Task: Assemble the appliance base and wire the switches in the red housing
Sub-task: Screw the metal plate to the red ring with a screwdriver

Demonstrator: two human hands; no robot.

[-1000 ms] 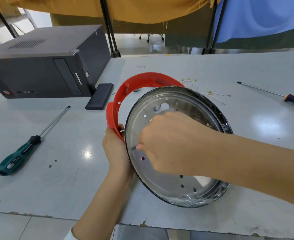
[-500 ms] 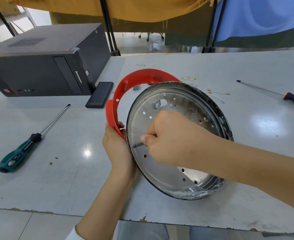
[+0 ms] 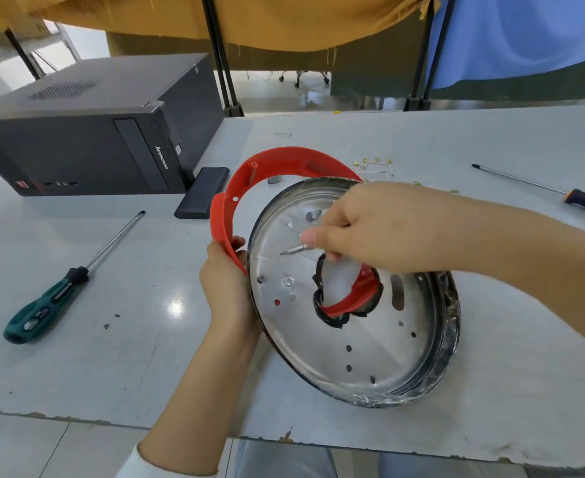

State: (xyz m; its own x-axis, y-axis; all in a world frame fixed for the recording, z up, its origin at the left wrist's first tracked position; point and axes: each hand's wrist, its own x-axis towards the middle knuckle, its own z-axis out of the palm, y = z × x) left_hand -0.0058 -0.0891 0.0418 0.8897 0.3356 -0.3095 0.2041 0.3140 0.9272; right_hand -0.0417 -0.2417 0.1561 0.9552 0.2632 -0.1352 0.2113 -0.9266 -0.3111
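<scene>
A round metal base plate (image 3: pixel 346 343) with many small holes and a taped central opening stands tilted on the table. A red plastic housing ring (image 3: pixel 277 163) curves behind its upper left rim and shows again through the opening. My left hand (image 3: pixel 227 281) grips the left edge of the plate and red ring together. My right hand (image 3: pixel 373 232) hovers over the plate's upper middle, pinching a small metal screw (image 3: pixel 294 249) that points left toward the plate. A screw head (image 3: pixel 260 279) sits in a hole near the left rim.
A green-handled screwdriver (image 3: pixel 53 298) lies left on the grey table (image 3: pixel 111 357). An orange-handled screwdriver (image 3: pixel 560 194) lies far right. A black computer case (image 3: pixel 87 132) and a dark flat block (image 3: pixel 203 193) stand at the back left. Small brass-ended wires (image 3: pixel 377 165) lie behind the plate.
My right hand has lifted away from the left rim hole toward the plate's upper middle, uncovering the central opening. The screw it pinches came with it. The left hand keeps its grip.
</scene>
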